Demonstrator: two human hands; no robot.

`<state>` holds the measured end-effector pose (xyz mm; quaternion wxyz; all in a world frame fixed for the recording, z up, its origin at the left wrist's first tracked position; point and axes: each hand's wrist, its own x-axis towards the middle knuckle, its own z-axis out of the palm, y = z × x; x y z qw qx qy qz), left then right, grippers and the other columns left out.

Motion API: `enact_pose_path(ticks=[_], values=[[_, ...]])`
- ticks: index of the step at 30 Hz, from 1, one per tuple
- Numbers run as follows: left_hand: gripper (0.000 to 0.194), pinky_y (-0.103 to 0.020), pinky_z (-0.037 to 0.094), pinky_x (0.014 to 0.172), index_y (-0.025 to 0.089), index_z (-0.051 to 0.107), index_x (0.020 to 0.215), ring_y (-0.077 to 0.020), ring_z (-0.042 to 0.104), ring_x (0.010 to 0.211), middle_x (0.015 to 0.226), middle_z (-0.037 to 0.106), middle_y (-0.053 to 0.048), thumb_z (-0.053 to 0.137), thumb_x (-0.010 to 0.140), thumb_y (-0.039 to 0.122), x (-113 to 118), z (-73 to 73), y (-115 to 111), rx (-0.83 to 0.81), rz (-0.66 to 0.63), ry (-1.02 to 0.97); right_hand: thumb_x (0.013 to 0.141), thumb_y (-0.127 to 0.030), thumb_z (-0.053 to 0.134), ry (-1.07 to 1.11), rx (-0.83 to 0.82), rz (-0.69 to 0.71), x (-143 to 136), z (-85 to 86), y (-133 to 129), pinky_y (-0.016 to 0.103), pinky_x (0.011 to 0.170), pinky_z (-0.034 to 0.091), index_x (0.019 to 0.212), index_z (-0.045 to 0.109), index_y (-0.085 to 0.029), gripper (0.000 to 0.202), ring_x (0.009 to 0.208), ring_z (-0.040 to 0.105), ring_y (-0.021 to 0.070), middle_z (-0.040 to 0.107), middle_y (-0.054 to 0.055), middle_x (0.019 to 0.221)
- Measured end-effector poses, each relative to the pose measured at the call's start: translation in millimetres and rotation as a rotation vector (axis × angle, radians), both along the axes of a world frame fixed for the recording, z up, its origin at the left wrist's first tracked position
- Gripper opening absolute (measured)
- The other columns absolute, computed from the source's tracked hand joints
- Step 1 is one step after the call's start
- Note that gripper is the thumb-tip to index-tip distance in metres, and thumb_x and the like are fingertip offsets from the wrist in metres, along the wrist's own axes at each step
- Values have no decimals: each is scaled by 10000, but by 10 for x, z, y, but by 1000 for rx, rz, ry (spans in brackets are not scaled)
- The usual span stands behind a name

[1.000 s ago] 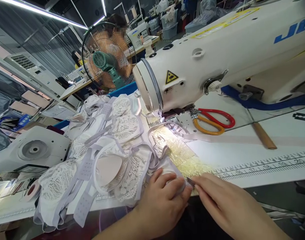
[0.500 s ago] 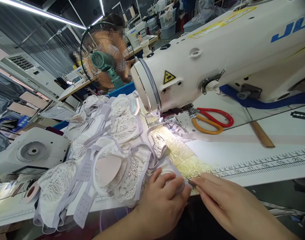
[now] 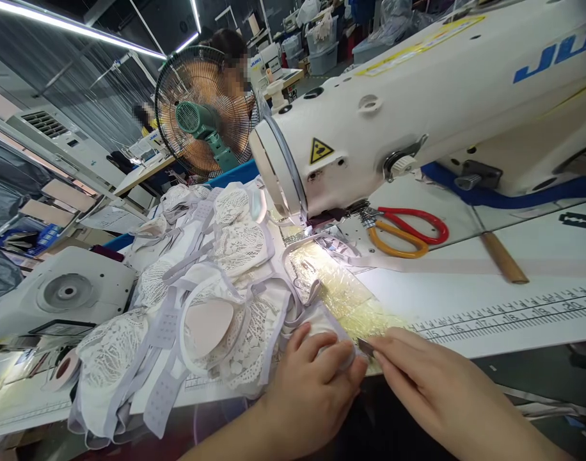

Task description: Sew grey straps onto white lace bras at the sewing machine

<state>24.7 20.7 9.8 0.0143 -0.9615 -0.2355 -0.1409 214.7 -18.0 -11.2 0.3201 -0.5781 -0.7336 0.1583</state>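
Note:
My left hand [image 3: 316, 384] is closed on the edge of a white and lilac bra [image 3: 322, 323] at the table's front edge. Between the thumb and fingers of my right hand [image 3: 418, 374], a small dark metal blade [image 3: 364, 347] sticks out toward the left hand, close to the fabric. More lace bras [image 3: 240, 246] lie heaped on the table to the left. Above the hands, a white sewing machine [image 3: 341, 147] lights a strip of clear yellowish tape on the table, with lilac trim under its needle area.
Scissors with red and orange handles [image 3: 398, 238] and a wooden-handled tool [image 3: 504, 259] lie right of the needle. A printed ruler [image 3: 514, 315] runs along the front edge. Another machine [image 3: 65, 288] stands left; a fan [image 3: 204, 115] and people are behind.
The blade in my right hand shows more and has turned slightly. My left hand has hardly moved. The view has shifted a little.

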Motion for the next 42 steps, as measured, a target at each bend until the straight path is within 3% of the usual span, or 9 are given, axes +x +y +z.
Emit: enact_pose_path(ticks=[12,19,24,29,35,42], values=[[299,-421,342,1032,215,562,1143,-183,529,1059,1133,622,-24,509,851,250,6,21,4,-20,4,35,871,-218,360,14,-84,52,16,37,14,272,592,504,748,607,-233,276,595,588,151,618,27,698],[306,-418,326,1043,215,558,1143,-182,533,1069,1112,626,-41,517,840,230,-7,22,12,-14,-10,30,872,-244,376,52,-77,5,12,11,49,277,580,504,871,629,-238,253,620,601,160,639,37,757],[360,-434,328,1038,221,543,1155,-178,531,1084,1151,572,-73,470,805,175,-45,121,5,-140,-35,41,888,-247,363,90,-179,108,67,35,77,288,595,509,936,622,-239,264,690,619,165,643,35,807],[360,-479,294,1051,192,554,1050,-218,494,1133,974,597,-60,446,724,85,-1,130,-139,-250,83,12,893,-265,392,165,-248,223,147,55,124,282,646,507,864,617,-243,228,755,621,166,649,29,827],[355,-526,340,1005,173,471,954,-234,516,1089,894,586,-83,394,648,10,119,-8,-327,-265,315,-253,882,-276,414,113,-342,274,154,110,211,287,622,483,788,615,-244,225,720,609,168,647,10,777],[273,-563,346,999,196,447,896,-240,505,1088,870,562,-68,397,698,14,184,-25,-395,-302,438,-232,842,-250,435,-50,-325,285,127,112,291,277,572,458,745,616,-255,205,638,594,170,641,-2,713]])
